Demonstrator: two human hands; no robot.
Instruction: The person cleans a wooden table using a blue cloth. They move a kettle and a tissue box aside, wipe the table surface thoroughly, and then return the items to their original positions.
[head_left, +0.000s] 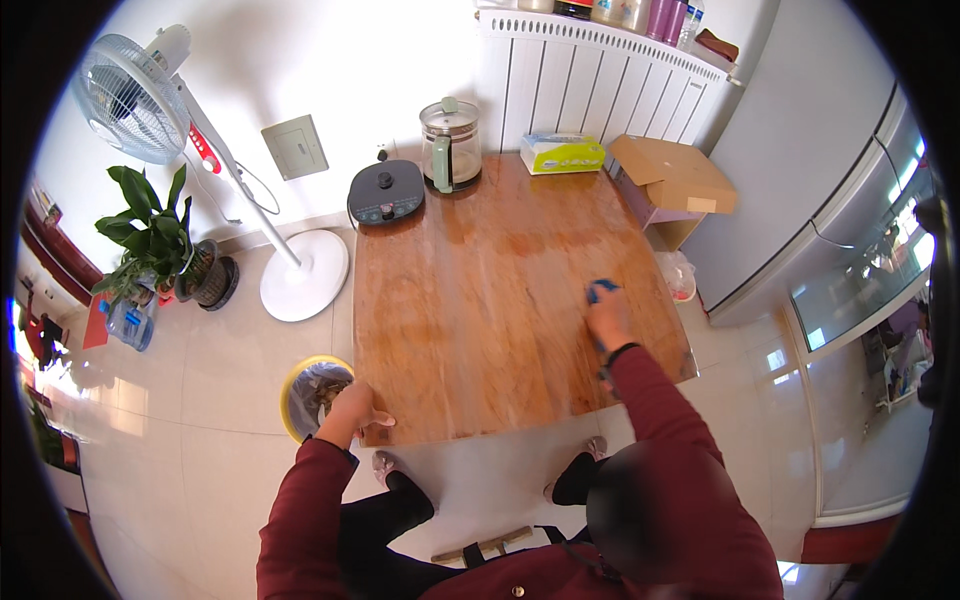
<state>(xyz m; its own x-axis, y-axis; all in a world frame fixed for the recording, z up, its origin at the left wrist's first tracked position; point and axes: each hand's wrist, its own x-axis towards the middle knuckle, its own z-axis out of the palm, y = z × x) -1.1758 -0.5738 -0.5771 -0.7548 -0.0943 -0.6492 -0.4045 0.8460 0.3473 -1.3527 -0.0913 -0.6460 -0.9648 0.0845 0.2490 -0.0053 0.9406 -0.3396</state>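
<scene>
A low wooden table (480, 315) with a glossy, wet-looking, streaked top stands before me. My right hand (609, 319) presses a blue cloth (602, 289) onto the right part of the top; the hand is slightly blurred, and most of the cloth is hidden under it. At the near left corner, my left hand (356, 411) grips the table's edge, thumb on top and the other fingers mostly out of sight.
Along the table's back stand a black electric cooker base (386, 193), a glass kettle (451, 146) and a tissue pack (562, 154). A lined yellow-rimmed bin (304, 397) is beside my left hand. A pedestal fan (304, 274), potted plant (202, 274), cardboard box (679, 169) and fridge (780, 165) surround the table.
</scene>
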